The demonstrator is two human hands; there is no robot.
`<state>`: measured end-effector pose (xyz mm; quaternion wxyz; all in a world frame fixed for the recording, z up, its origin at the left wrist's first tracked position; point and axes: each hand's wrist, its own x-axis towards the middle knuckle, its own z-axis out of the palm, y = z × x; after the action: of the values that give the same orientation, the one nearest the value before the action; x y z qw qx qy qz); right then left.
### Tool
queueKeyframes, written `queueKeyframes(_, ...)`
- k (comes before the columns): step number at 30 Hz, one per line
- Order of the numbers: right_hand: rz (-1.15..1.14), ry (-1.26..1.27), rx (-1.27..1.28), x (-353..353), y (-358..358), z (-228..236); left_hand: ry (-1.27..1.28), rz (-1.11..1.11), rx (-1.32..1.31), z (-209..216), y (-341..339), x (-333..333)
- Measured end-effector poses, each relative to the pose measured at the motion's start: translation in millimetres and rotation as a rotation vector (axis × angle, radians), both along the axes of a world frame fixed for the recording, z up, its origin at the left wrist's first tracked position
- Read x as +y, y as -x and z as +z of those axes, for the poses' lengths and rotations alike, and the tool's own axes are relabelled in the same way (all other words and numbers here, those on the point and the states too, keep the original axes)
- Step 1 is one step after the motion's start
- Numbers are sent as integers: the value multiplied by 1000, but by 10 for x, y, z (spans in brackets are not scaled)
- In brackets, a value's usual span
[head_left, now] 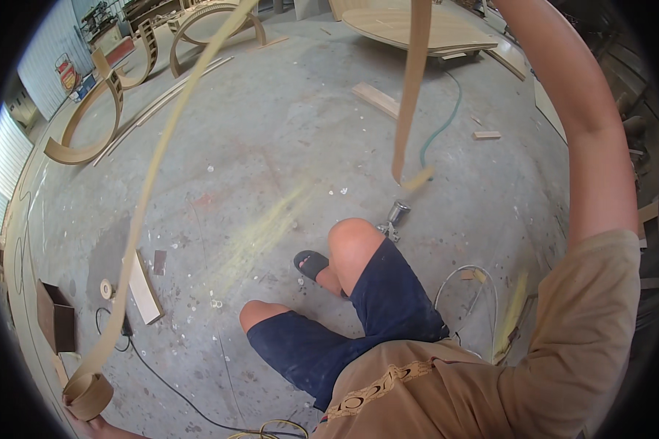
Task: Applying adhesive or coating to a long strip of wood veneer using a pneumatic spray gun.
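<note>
At the lower left edge my left hand is closed around a coil of thin wood-coloured edging strip. From that coil the strip rises in a long slant and leaves the picture at the top. My right arm is raised high on the right, and its hand lies beyond the top edge. A hanging length of similar strip comes down from the top, right of centre. Its lower end dangles near a spray gun on the floor, in front of my knees.
A curved-edged wooden panel rests low at the back, with a green hose leading from it. Curved wooden frames stand at the far left. A pale board, a brown box and a black cable lie left of my legs.
</note>
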<state>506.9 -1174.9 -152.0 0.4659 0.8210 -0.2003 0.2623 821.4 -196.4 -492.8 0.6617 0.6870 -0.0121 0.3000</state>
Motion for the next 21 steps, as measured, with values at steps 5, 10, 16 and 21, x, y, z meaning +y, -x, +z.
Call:
queueKeyframes(5,-17,53,34,-556,37,-197,356,-628,97,-249,-63,468)
queueKeyframes(10,-305,63,13,-833,519,-180,729,-665,340,-532,166,-1463)
queueKeyframes(16,-338,56,-138,-1753,639,-23,1047,-1127,382,-360,444,-2935)
queueKeyframes(21,-157,120,-266,-2386,618,-28,989,-1118,476,-592,367,-4055)
